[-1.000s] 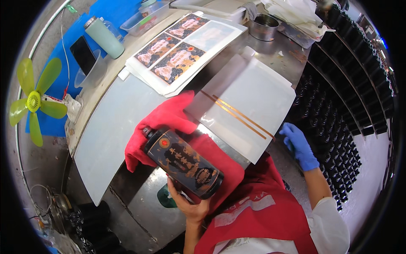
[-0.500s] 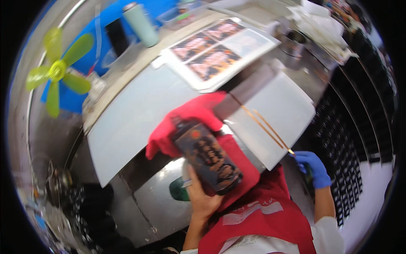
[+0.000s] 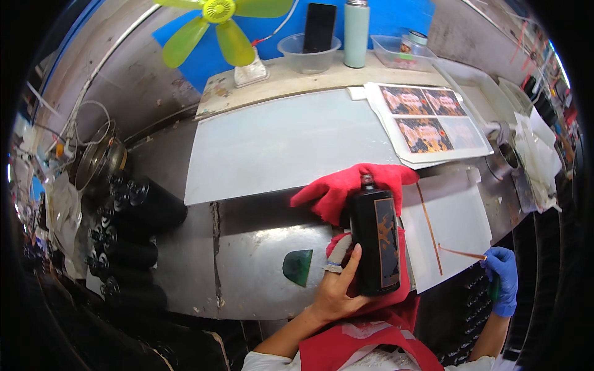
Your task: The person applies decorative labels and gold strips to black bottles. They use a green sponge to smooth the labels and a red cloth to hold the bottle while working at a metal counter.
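Observation:
A black bottle [image 3: 369, 247] with a gold-bordered dark label rests neck-away on a red cloth [image 3: 352, 190]. Around its lower left side is my left hand [image 3: 334, 290], closed, with a pale covering on one finger. Off to the right, my blue-gloved right hand [image 3: 501, 275] pinches the end of a thin copper-coloured strip [image 3: 461, 252]. A similar long thin line [image 3: 429, 229] lies across the white board [image 3: 451, 210]; whether the two are one piece I cannot tell. Something green shows inside the gloved palm, partly hidden. A dark green flat scraper [image 3: 298, 268] lies left of the bottle.
Several black bottles [image 3: 145, 201] lie at the left. Behind the pale board [image 3: 278, 142] stand a green fan [image 3: 218, 11], a phone [image 3: 319, 28] in a plastic bowl and a flask [image 3: 356, 37]. Printed sheets [image 3: 424, 120] and a metal can [image 3: 504, 157] are at the right.
The view has swung round. The bottle has turned from slanting to nearly straight, showing its bordered side. The copper-coloured pieces, nearly side by side before, now spread at an angle from each other.

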`<action>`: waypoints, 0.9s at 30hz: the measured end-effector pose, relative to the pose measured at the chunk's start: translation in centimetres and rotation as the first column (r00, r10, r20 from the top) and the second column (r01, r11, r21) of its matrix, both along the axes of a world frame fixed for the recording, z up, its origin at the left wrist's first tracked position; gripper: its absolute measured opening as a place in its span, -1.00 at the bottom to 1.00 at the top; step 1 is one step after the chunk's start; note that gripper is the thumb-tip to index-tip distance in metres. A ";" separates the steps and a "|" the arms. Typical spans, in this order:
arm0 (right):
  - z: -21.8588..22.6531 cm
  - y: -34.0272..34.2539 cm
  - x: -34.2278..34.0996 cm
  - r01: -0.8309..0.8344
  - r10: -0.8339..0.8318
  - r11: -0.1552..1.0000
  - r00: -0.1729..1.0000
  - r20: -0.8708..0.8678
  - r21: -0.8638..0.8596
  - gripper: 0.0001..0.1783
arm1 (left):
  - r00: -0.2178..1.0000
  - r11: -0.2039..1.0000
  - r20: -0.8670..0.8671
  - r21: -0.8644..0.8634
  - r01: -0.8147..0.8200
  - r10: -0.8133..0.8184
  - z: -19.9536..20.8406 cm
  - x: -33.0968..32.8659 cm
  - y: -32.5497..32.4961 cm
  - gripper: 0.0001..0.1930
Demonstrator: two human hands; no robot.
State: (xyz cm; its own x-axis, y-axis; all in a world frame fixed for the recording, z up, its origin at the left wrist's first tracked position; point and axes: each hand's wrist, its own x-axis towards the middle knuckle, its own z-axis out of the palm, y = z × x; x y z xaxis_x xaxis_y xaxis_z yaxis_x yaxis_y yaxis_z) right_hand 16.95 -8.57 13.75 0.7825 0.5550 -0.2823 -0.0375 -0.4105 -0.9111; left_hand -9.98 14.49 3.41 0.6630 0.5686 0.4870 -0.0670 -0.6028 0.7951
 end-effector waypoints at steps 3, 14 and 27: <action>3.1 2.7 -1.0 -0.183 0.203 0.970 0.972 0.119 -0.157 -0.89 | 0.998 1.000 0.065 -0.019 0.011 -0.010 0.7 -0.2 0.2 -0.08; 14.4 14.9 -3.4 -0.795 0.816 0.559 0.476 0.330 -0.236 -0.86 | 0.639 0.400 0.359 -0.548 0.735 -0.681 9.8 5.8 3.0 -0.70; 1.3 14.3 4.4 -0.348 0.347 0.937 0.937 -0.031 -0.038 -0.86 | 0.981 0.688 0.098 -0.724 -0.045 0.167 5.2 2.5 7.8 -0.93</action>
State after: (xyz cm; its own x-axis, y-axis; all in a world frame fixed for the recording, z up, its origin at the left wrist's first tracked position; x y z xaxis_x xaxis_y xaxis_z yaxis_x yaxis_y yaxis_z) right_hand 21.36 5.70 15.07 0.5355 0.7786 -0.3273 0.0932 -0.4397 -0.8933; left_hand -7.45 22.34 8.66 0.5336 0.8456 -0.0145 -0.1883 0.1355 0.9727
